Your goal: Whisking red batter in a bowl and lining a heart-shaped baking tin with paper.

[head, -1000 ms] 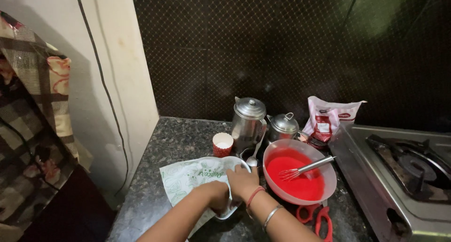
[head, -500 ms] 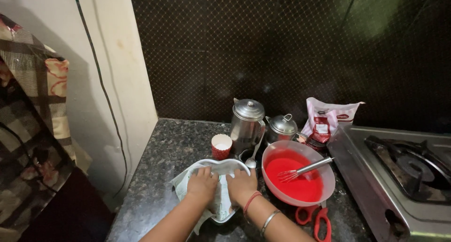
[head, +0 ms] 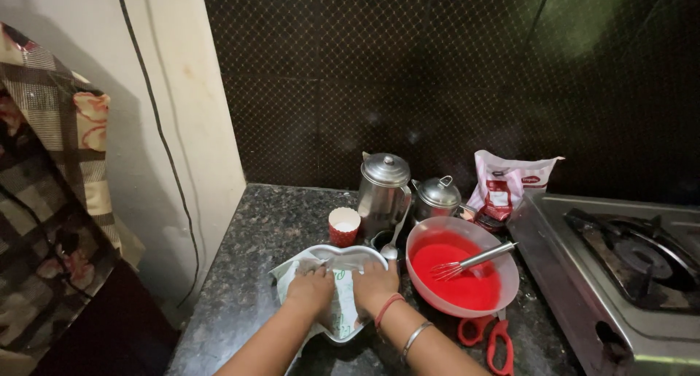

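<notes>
Both of my hands press a white sheet of paper [head: 340, 312] down into a heart-shaped metal baking tin [head: 357, 257] on the dark granite counter [head: 270, 230]. My left hand [head: 311, 289] lies flat on the paper at the tin's left side. My right hand [head: 374, 286], with a red band and a metal bangle at the wrist, lies flat at its right side. Just right of the tin stands a pink bowl [head: 503, 259] of red batter with a metal whisk [head: 467, 261] resting in it.
A red paper cup [head: 344, 226], two steel lidded pots [head: 384, 190] [head: 437, 196] and a spoon [head: 394, 237] stand behind the tin. A white-and-red packet [head: 507, 183] leans at the wall. Red-handled scissors [head: 490, 337] lie in front of the bowl. A gas stove [head: 627, 263] fills the right.
My left hand has come onto the paper beside my right. Both hands have pushed the sheet from over the tin down into it.
</notes>
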